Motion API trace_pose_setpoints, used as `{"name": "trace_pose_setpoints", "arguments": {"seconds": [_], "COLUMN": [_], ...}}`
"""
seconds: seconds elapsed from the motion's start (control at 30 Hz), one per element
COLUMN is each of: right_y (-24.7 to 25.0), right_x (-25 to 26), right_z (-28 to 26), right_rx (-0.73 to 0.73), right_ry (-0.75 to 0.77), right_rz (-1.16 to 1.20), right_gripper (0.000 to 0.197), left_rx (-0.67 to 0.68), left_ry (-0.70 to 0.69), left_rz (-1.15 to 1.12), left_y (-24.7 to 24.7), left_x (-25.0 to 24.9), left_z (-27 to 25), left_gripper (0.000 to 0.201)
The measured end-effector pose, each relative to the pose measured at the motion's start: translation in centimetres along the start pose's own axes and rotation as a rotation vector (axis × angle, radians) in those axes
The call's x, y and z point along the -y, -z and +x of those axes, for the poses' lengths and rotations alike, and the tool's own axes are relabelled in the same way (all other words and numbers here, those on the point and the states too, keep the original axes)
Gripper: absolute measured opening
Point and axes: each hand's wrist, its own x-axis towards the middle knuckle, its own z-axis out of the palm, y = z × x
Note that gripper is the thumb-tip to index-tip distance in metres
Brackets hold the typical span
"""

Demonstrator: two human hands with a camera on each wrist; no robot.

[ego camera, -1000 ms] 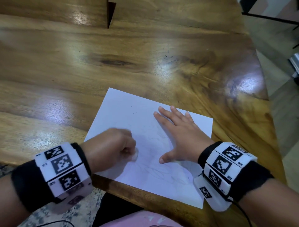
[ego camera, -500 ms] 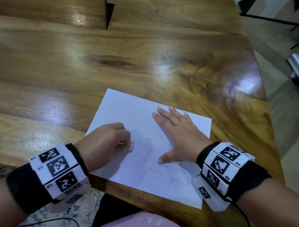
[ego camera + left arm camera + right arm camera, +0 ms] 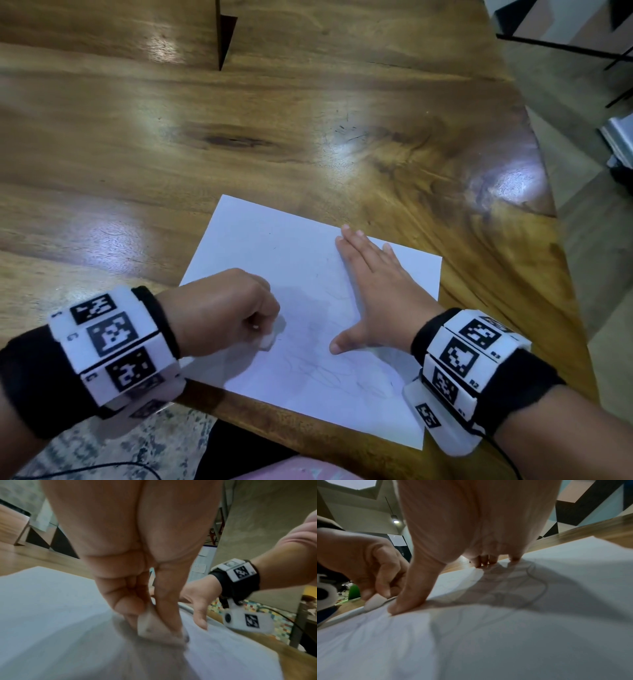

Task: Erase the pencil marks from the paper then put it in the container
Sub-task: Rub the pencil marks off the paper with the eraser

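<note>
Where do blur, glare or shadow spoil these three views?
Head view: bright glare patches on the table; the eraser is smeared. Left wrist view: motion blur around the left hand and eraser. Right wrist view: the right hand shadows the paper, dimming pencil lines.

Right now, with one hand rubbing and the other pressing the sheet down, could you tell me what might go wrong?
1. The white sheet of paper overhangs the wooden table's near edge; rubbing there might crease it.
2. The right hand pins only one side, so the sheet may buckle.
3. The left hand pinches a small white eraser; faint pencil lines nearer the edge could be missed.
</note>
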Motion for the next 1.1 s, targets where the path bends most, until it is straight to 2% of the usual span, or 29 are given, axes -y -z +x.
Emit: {"name": "trace_pose_setpoints", "arguments": {"seconds": [0.07, 0.2, 0.27, 0.4, 0.47, 0.53, 0.57, 0.67, 0.73, 0.8, 0.9, 0.93, 1.1], "right_y": [0.0, 0.0, 0.0, 0.1, 0.1, 0.1, 0.1, 0.1, 0.1, 0.1, 0.0, 0.1, 0.1], "right_x": [0.0, 0.0, 0.1, 0.0, 0.0, 0.0, 0.0, 0.0, 0.0, 0.0, 0.0, 0.0, 0.0], "right_z": [0.0, 0.0, 0.0, 0.0, 0.0, 0.0, 0.0, 0.0, 0.0, 0.0, 0.0, 0.0, 0.0], "right_rx": [-0.001, 0.0, 0.005, 0.014, 0.014, 0.014, 0.012, 0.007, 0.01, 0.009, 0.012, 0.016, 0.016], "right_ry": [0.003, 0.003, 0.004, 0.002, 0.005, 0.009, 0.01, 0.007, 0.005, 0.005, 0.005, 0.005, 0.003], "right_rz": [-0.005, -0.018, -0.022, -0.026, -0.025, -0.023, -0.026, -0.037, -0.037, -0.039, -0.041, -0.04, -0.042], "right_gripper": [0.14, 0.141, 0.141, 0.14, 0.14, 0.14, 0.14, 0.14, 0.14, 0.14, 0.14, 0.14, 0.139], "left_rx": [0.0, -0.354, -0.425, -0.375, -0.225, -0.102, -0.11, -0.327, -0.396, -0.298, -0.055, -0.046, -0.34], "left_ry": [0.041, 0.158, 0.184, 0.101, 0.054, 0.078, 0.093, 0.123, 0.116, 0.054, 0.009, 0.019, 0.096], "left_rz": [-0.023, -0.084, -0.09, -0.053, -0.023, 0.004, 0.008, 0.033, 0.037, 0.03, 0.046, 0.04, 0.074], "left_y": [1.0, 3.7, 4.3, 3.6, 3.2, 3.4, 3.8, 5.0, 4.9, 3.8, 2.4, 2.5, 4.4], "left_x": [-0.1, -0.9, -1.7, -2.3, -2.1, -2.0, -2.0, -1.8, -1.9, -2.0, -2.4, -2.4, -2.7], "left_z": [0.9, 5.1, 7.3, 7.6, 6.7, 6.4, 6.7, 8.4, 8.5, 7.4, 6.0, 6.1, 8.3], "left_gripper": [0.004, 0.012, 0.014, 0.006, 0.007, 0.009, 0.01, 0.007, 0.005, 0.006, 0.008, 0.007, 0.006]}}
